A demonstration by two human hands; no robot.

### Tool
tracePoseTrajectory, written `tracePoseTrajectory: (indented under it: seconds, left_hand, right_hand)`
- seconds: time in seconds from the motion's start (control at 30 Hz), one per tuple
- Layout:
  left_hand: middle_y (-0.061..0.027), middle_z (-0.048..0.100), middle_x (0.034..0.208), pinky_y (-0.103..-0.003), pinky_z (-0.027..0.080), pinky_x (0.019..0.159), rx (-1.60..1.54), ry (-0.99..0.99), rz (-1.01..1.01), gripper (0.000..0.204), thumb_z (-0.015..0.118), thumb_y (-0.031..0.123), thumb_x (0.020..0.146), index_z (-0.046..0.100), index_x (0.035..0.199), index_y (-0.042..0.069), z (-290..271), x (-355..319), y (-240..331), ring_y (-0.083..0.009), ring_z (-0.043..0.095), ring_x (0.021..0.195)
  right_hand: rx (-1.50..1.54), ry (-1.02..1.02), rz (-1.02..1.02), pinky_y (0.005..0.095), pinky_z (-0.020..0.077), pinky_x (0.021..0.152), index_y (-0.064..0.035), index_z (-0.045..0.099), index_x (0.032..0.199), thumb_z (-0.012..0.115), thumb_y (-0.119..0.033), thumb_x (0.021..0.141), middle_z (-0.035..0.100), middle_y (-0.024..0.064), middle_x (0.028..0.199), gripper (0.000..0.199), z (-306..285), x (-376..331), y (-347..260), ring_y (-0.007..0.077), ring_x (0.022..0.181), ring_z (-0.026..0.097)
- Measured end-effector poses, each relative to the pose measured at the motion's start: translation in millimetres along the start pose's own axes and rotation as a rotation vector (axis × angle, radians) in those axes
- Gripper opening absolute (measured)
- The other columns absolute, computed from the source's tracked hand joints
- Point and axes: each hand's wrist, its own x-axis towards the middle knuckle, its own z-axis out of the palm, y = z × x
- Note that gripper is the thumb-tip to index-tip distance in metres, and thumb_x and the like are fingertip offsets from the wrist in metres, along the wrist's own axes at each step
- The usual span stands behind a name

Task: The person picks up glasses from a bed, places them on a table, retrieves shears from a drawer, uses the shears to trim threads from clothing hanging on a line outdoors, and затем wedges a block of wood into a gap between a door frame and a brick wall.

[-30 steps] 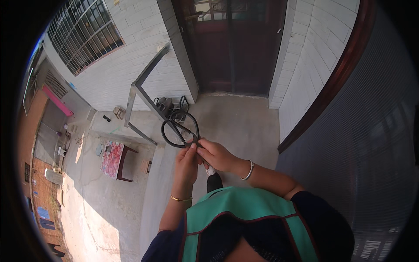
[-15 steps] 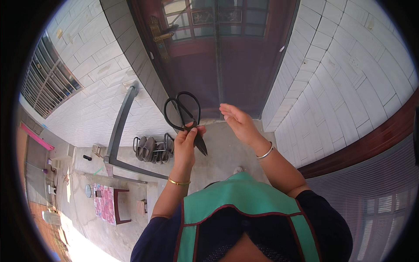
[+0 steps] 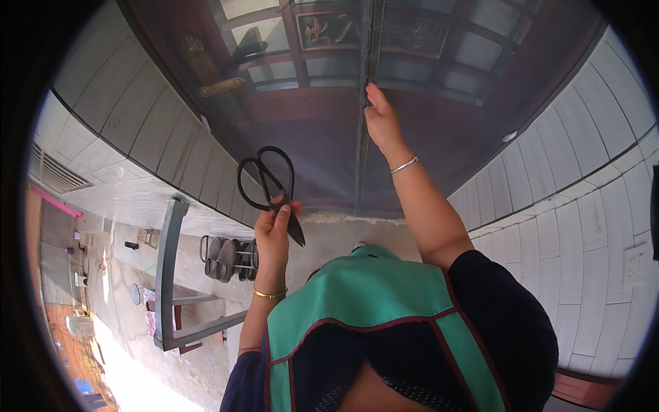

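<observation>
Left hand (image 3: 276, 223) grips black scissors (image 3: 283, 198), right hand (image 3: 383, 120) is up by the mesh curtain (image 3: 309, 154)

The left hand is closed around the black scissors. Its thumb and fingers pinch them at the middle, where the two parts cross. The two big round loops stick out past the hand, away from the person's body. The blades (image 3: 296, 231) lie together, and their tip points back toward the person and a little to the right. The scissors are up in the air, in front of the mesh curtain.

The right hand holds nothing. Its fingers are stretched out, close to each other. It is up by the long dark strip (image 3: 361, 154) in the middle of the mesh curtain. The fingertips look very near the strip, but I can't tell if they touch it.

Behind the see-through mesh is a red-brown door (image 3: 288, 106) with little glass windows and a gold handle (image 3: 221, 87). A silver bracelet (image 3: 404, 165) is on the right wrist, and a gold bracelet (image 3: 270, 294) is on the left one. The person wears a green apron (image 3: 364, 288) with dark red edges. Down on the left, grey shoes (image 3: 224, 259) sit near a grey metal rail (image 3: 167, 275).
</observation>
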Motion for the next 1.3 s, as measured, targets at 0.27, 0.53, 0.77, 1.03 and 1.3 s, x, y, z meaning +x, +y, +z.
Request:
tracePoseTrajectory:
  seconds: [0.27, 0.53, 0.77, 1.03, 1.3]
  left_hand:
    - [-0.0086, 0.067, 0.095, -0.025, 0.047, 0.080, 0.051, -0.084, -0.041, 0.023, 0.051, 0.008, 0.094, 0.055, 0.114, -0.002, 22.5, 89.6, 4.6, -0.0126, 0.062, 0.087]
    - [-0.0098, 0.067, 0.088, -0.025, 0.051, 0.067, 0.412, -0.520, -0.168, 0.024, 0.050, 0.007, 0.092, 0.055, 0.112, -0.006, 21.8, 138.4, -13.4, -0.0126, 0.063, 0.071]
    - [-0.0148, 0.063, 0.105, -0.036, 0.047, 0.087, 0.398, -0.132, 0.529, 0.024, 0.052, 0.007, 0.089, 0.056, 0.109, -0.006, 17.1, 137.7, -45.0, -0.0297, 0.058, 0.104]
    - [-0.0090, 0.061, 0.090, -0.026, 0.052, 0.073, 0.084, 0.240, 0.144, 0.024, 0.044, 0.009, 0.097, 0.052, 0.114, -0.005, -57.2, 136.1, 12.0, -0.0137, 0.062, 0.078]
    - [-0.0097, 0.062, 0.090, -0.027, 0.052, 0.072, 0.228, 0.449, 0.204, 0.024, 0.043, 0.007, 0.097, 0.051, 0.115, -0.007, -54.0, 136.1, 15.6, -0.0133, 0.062, 0.078]
  right_hand:
    - [-0.223, 0.139, -0.123, 0.0358, 0.0378, 0.101, 0.0024, 0.038, 0.135, 0.042, -0.003, 0.085, 0.045, 0.0226, 0.135, 0.050, 21.3, 41.6, 24.6, 0.0322, 0.124, 0.046]
    - [-0.303, -0.250, -0.068, 0.0335, 0.0476, 0.080, -0.0006, 0.053, 0.113, 0.046, 0.001, 0.080, 0.064, 0.0172, 0.101, 0.034, 55.3, 54.0, -44.6, 0.0277, 0.091, 0.063]
    - [0.063, -0.706, -0.592, 0.0385, 0.0486, 0.072, -0.0058, 0.060, 0.102, 0.051, 0.003, 0.074, 0.062, 0.0159, 0.095, 0.031, 140.2, -14.8, -119.6, 0.0341, 0.085, 0.060]
    - [-0.366, -0.152, -0.733, 0.0441, 0.0488, 0.075, -0.0019, 0.057, 0.105, 0.054, -0.010, 0.086, 0.061, 0.0158, 0.095, 0.021, 186.9, 93.8, -76.5, 0.0366, 0.084, 0.060]
    - [-0.607, -0.625, -0.635, 0.0477, 0.0474, 0.067, -0.0016, 0.052, 0.088, 0.052, -0.026, 0.091, 0.061, 0.0187, 0.080, 0.024, 219.3, 135.8, -53.4, 0.0391, 0.079, 0.061]
